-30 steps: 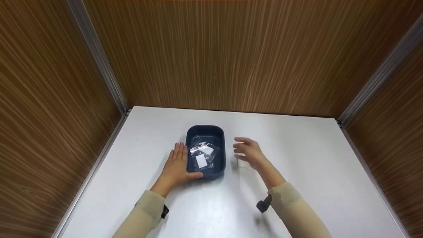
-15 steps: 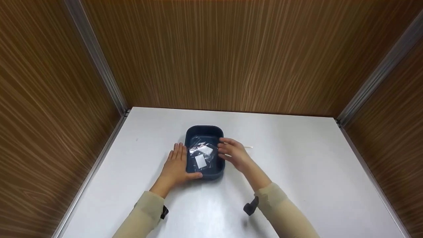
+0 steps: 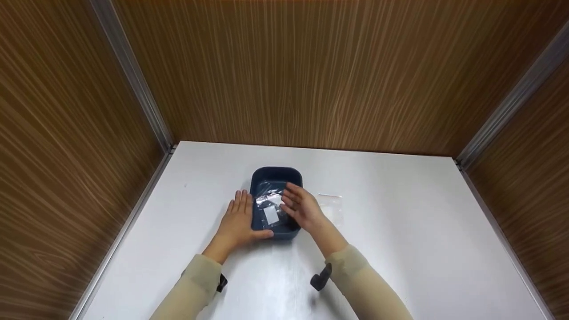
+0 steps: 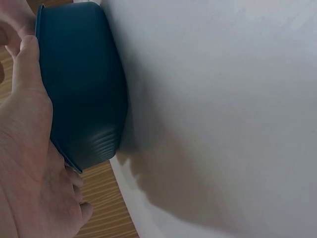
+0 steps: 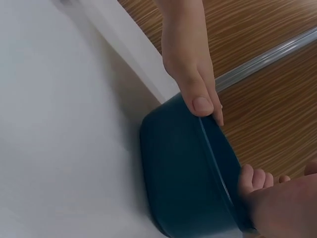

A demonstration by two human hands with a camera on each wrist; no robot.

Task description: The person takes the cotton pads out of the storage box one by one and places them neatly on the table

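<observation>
Upright dark blue bin (image 3: 285,236) on white tabletop (image 3: 400,213), clear packets (image 3: 263,204) inside, another flat packet (image 3: 331,206) beside it

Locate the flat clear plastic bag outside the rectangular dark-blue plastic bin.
In the head view, the bag lies on the smooth white tabletop, right of the bin, beside the person's right hand.

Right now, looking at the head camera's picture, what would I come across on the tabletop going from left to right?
Left hand → bin → clear bag.
</observation>
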